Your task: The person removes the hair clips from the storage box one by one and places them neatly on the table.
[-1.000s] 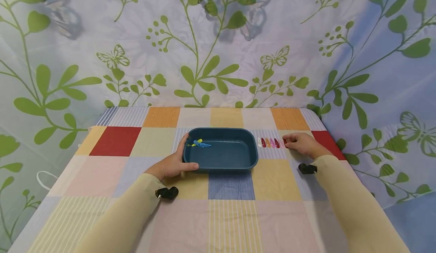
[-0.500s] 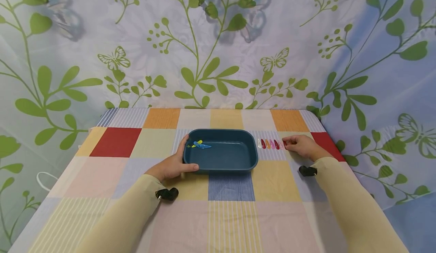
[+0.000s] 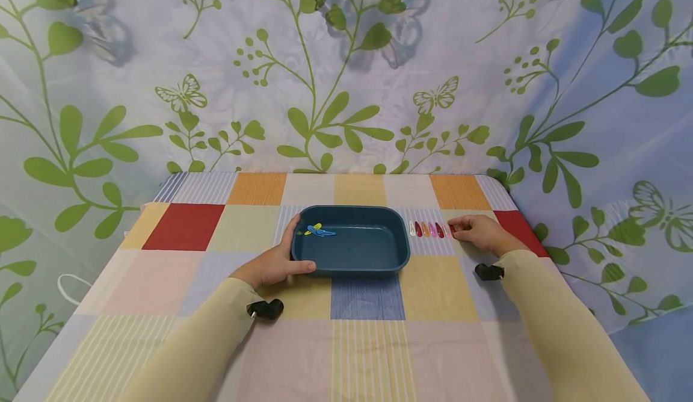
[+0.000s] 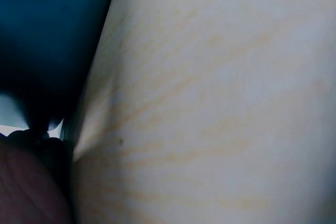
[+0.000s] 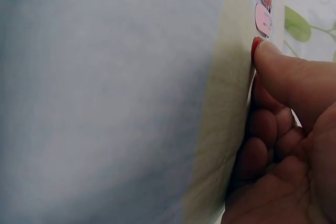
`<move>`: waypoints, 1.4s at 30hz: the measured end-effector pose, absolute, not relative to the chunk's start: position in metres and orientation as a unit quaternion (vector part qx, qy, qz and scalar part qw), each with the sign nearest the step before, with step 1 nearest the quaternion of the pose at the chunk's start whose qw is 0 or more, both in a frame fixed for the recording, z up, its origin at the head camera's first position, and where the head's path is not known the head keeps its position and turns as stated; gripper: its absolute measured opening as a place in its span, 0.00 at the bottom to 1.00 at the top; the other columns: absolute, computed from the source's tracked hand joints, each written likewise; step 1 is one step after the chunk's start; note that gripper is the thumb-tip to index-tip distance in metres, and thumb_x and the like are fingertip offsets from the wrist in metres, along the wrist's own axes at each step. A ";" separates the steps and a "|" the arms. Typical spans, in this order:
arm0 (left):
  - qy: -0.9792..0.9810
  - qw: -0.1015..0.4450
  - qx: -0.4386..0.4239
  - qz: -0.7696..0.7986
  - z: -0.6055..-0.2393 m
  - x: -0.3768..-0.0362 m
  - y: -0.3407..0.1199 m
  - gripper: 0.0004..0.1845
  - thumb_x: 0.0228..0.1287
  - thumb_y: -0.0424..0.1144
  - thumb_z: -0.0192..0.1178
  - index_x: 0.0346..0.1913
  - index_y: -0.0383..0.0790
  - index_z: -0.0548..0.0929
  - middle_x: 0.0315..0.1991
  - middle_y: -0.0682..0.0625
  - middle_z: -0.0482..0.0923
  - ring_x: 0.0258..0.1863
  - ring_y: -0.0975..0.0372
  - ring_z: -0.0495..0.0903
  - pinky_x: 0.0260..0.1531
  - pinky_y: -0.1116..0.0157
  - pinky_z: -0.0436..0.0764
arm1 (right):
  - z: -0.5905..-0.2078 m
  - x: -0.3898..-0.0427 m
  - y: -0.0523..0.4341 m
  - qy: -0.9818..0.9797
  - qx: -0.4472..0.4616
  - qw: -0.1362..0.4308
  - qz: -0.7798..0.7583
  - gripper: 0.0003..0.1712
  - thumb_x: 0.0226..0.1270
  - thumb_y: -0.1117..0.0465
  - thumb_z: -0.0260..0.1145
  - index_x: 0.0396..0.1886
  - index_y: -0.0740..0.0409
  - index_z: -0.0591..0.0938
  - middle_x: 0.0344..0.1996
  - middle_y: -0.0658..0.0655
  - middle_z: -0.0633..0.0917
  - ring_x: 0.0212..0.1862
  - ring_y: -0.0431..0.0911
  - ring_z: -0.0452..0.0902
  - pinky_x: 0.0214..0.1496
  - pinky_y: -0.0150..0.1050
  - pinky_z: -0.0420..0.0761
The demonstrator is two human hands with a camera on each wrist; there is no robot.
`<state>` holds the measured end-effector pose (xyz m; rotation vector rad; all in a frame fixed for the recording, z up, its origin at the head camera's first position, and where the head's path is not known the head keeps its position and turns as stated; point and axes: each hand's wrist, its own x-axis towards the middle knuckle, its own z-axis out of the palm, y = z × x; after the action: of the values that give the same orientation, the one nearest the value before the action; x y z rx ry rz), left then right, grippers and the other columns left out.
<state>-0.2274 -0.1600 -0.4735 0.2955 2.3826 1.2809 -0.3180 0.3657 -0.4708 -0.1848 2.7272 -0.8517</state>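
1. Left hand [image 3: 273, 262] grips the near-left corner of a dark-teal, rounded-rectangular tray [image 3: 360, 248], thumb at its near rim.
2. Right hand [image 3: 479, 232] pinches a glossy red hair clip [image 5: 255, 47] between thumb and fingers, at the right end of a row of multicoloured, teardrop-shaped clips [image 3: 425, 229].
3. Row lies on patchwork tablecloth [image 3: 368, 296], right of the tray.
4. Slender blue clip [image 3: 322, 231] and yellow clip [image 3: 313, 228] lie inside the tray, left end.

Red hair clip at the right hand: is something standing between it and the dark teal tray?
Yes. In the head view, a row of other hair clips lies between the red hair clip and the dark teal tray, whose raised wall comes last.
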 end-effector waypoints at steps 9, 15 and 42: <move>0.859 0.208 0.110 0.455 -0.474 -0.228 -0.160 0.69 0.61 0.63 0.73 0.83 0.68 0.24 0.85 0.32 0.42 0.76 0.34 0.64 0.74 0.35 0.63 | -0.473 -0.320 0.367 0.941 -0.048 0.147 -0.302 0.26 0.77 0.59 0.67 0.70 0.64 0.78 0.41 0.56 0.81 0.40 0.47 0.71 0.35 0.34 0.71; 0.861 0.206 0.111 0.452 -0.474 -0.228 -0.160 0.69 0.61 0.64 0.73 0.84 0.67 0.25 0.85 0.33 0.43 0.76 0.35 0.64 0.74 0.35 0.63 | -0.473 -0.320 0.366 0.942 -0.045 0.143 -0.300 0.25 0.78 0.60 0.66 0.70 0.63 0.79 0.40 0.56 0.80 0.38 0.46 0.70 0.34 0.34 0.71; 0.856 0.209 0.113 0.460 -0.476 -0.230 -0.162 0.70 0.60 0.65 0.73 0.83 0.69 0.24 0.85 0.33 0.43 0.76 0.35 0.64 0.74 0.35 0.63 | -0.473 -0.321 0.367 0.937 -0.022 0.157 -0.310 0.26 0.78 0.58 0.64 0.71 0.62 0.78 0.41 0.56 0.80 0.37 0.48 0.70 0.33 0.34 0.72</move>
<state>-0.2305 -0.1617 -0.4761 0.3147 2.3800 1.2789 -0.3208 0.3667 -0.4734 -0.0627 2.6824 -0.8876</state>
